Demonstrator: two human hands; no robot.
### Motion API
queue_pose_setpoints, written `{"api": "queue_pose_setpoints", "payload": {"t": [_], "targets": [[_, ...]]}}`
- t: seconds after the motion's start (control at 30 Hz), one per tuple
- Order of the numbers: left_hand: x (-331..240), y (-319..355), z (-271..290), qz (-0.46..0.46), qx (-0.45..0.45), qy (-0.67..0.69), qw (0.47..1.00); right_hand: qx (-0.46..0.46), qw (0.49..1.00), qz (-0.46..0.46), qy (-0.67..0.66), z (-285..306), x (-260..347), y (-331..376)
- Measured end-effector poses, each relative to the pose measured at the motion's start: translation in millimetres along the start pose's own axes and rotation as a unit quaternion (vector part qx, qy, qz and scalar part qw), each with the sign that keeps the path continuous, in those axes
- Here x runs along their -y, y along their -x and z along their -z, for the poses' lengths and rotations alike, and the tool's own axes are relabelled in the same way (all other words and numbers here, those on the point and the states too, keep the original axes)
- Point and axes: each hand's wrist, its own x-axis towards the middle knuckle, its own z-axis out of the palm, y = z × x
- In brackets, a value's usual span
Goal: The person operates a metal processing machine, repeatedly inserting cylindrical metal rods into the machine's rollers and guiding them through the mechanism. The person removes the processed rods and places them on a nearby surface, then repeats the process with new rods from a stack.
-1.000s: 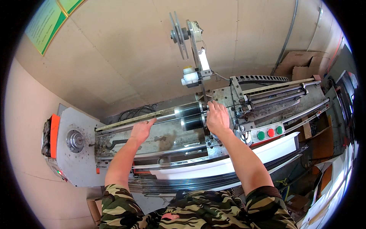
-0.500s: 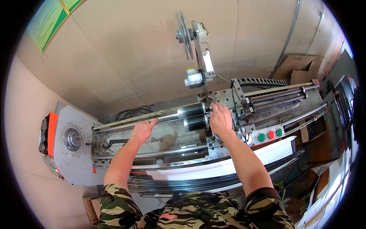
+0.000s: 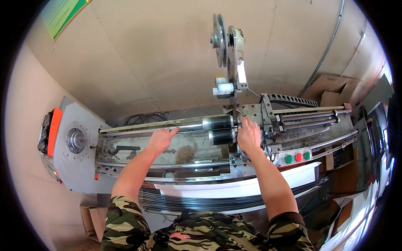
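Green sign (image 3: 63, 14) top left; cardboard boxes (image 3: 331, 94) right

A pale beige plastered wall (image 3: 138, 54) rises behind the workbench, stained dark near its base. A green poster (image 3: 63, 14) hangs upper left. A grey conduit pipe (image 3: 328, 46) runs diagonally right, above brown cardboard boxes (image 3: 331, 94).

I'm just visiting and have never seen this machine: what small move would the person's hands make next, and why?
Probably a short slide of the left hand along the long metal rods toward the two dark cylinders. Its fingers already lie on the rods, while the right hand rests against the cylinders' right end, as if steadying them. That is only a guess from the hands' positions.
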Motion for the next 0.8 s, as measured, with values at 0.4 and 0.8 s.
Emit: {"api": "queue_pose_setpoints", "payload": {"t": [0.4,0.8], "targets": [[-6,0,12,0.022,0.063,0.003,0.998,-0.015,1.0,0.012,-0.001,-5,-1,6],[-9,-1,-1,0.002,0.011,-0.005,1.0,-0.013,1.0,0.013,0.0,-1,-8,6]]}}
